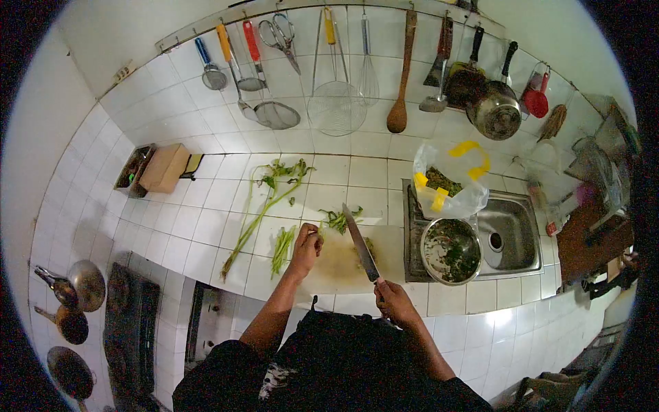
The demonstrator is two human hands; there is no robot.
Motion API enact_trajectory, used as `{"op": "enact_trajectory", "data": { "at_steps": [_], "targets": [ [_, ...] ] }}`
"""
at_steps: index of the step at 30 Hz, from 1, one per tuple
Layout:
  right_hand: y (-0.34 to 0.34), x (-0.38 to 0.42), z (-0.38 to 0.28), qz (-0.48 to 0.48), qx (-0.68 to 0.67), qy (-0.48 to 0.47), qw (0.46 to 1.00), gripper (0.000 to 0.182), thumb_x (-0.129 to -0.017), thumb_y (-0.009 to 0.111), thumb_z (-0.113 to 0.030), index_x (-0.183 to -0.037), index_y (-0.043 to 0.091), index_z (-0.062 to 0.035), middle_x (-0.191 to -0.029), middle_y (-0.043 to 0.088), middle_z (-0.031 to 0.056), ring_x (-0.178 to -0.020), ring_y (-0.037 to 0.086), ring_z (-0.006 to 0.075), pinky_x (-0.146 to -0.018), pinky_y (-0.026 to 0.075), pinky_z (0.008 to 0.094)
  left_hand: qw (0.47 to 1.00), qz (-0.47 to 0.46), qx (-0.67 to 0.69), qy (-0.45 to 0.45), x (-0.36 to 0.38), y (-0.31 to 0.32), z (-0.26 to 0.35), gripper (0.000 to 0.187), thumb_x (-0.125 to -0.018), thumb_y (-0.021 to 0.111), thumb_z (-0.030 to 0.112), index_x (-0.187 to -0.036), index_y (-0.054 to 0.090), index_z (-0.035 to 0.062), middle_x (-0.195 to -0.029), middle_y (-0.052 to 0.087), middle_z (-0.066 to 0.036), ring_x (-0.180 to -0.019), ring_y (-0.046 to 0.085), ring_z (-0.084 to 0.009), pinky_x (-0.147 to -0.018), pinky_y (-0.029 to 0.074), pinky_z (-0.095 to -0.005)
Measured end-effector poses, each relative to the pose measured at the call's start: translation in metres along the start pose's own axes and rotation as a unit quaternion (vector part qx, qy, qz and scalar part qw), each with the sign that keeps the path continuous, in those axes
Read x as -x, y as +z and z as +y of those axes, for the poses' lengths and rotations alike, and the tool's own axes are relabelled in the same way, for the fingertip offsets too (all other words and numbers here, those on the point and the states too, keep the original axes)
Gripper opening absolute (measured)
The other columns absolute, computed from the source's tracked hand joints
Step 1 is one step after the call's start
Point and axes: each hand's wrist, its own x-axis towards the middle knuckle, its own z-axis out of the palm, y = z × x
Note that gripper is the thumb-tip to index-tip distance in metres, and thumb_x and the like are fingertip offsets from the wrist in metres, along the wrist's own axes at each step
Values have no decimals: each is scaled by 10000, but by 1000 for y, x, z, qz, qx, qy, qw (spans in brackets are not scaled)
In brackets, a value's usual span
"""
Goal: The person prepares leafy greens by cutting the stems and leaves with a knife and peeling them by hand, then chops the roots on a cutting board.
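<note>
Our right hand [391,301] is closed around the handle of the knife [360,244]; our left hand [307,247] is loosely curled near the left side of the board [340,271], and we cannot tell whether it pinches anything. The knife slants over the board, its tip pointing away from us. We judge it stiff and fairly light, best held by the handle alone, with our left fingers kept back from the blade.

The leaves [335,221] lie around the board's far edge, left of the tip. They look soft, thin and easily bruised, likely slippery if wet, so a gathered bunch under bent fingertips should hold best. Just left of our left hand, the cut stalks [282,248] look firmer, though likely to snap, and can be taken in a bundle. The long stems [257,220] lie further left.

The table [364,175] offers bare tile beyond the leaves, while its front edge runs close to the board. To the right, the bowl [430,261] and sink [518,233] limit our sideways room.
</note>
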Motion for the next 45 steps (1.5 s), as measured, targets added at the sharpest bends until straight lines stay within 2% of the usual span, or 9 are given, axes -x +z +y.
{"op": "enact_trajectory", "data": {
  "at_steps": [2, 4, 7, 9, 11, 19, 26, 41, 45],
  "targets": [
    [5, 2, -9, -21, 14, -7, 1000, 349, -966, 482, -429, -858, 509, -98, -603, 401, -50, -488, 352, 57, -433, 279, 233, 998, -48, 31, -33, 10, 8, 30, 126, -973, 447, 215, -977, 488, 95, -686, 448, 15, -561, 366, -53, -491, 318, -214],
    [13, 5, -19, -26, 22, -10, 999, 352, -964, 487, -432, -858, 506, -96, -605, 396, -50, -497, 353, 58, -436, 280, 236, 998, -55, 36, -8, 19, 16, 52, 143, -981, 437, 219, -971, 490, 87, -671, 423, 21, -554, 346, -54, -487, 298, -212],
    [24, 15, -40, -28, 37, -10, 999, 357, -963, 489, -432, -856, 502, -91, -616, 396, -50, -514, 356, 62, -448, 287, 242, 993, -64, 30, 96, 28, 23, 65, 181, -993, 435, 242, -974, 488, 69, -709, 466, 17, -593, 386, -55, -511, 328, -206],
    [30, 24, -53, -26, 47, -8, 999, 358, -964, 488, -429, -854, 501, -89, -623, 400, -50, -522, 359, 65, -457, 292, 244, 993, -62, 26, 93, 33, 21, 75, 176, -996, 431, 232, -992, 488, 66, -731, 480, 8, -610, 404, -63, -535, 347, -213],
    [35, 31, -63, -25, 88, -23, 996, 414, -986, 406, -458, -841, 487, -79, -593, 421, -22, -478, 364, 80, -441, 308, 243, 994, -65, 21, 91, 39, 21, 84, 173, -999, 428, 223, -1009, 488, 62, -754, 495, -1, -627, 421, -71, -559, 366, -220],
    [33, 31, -51, -48, 89, -59, 993, 415, -982, 431, -451, -879, 496, -55, -636, 419, -27, -508, 349, 64, -444, 283, 231, 979, -99, 35, 175, 44, 20, 80, 202, -1001, 430, 226, -1084, 487, 51, -859, 531, -30, -721, 475, -108, -662, 407, -265],
    [33, 28, -43, -46, 100, -66, 992, 396, -978, 452, -441, -882, 495, -60, -652, 411, -36, -532, 355, 58, -459, 290, 225, 982, -104, 33, 153, 50, 16, 82, 163, -991, 431, 184, -1060, 476, 44, -800, 504, -32, -714, 466, -116, -669, 413, -277],
    [30, 31, -51, -19, 210, -92, 973, 419, -974, 458, -440, -821, 493, -52, -655, 437, -20, -573, 397, 67, -497, 345, 251, 974, -107, -33, 195, 51, 5, 85, 155, -960, 478, 96, -1099, 490, 29, -764, 496, -21, -678, 478, -109, -648, 436, -273],
    [29, 33, -51, -29, 200, -93, 975, 421, -973, 458, -444, -820, 494, -54, -661, 443, -18, -573, 400, 70, -499, 346, 252, 978, -140, -59, 140, 57, 5, 91, 134, -956, 497, 99, -1057, 517, 14, -762, 503, -21, -686, 486, -108, -653, 438, -269]
  ]
}}
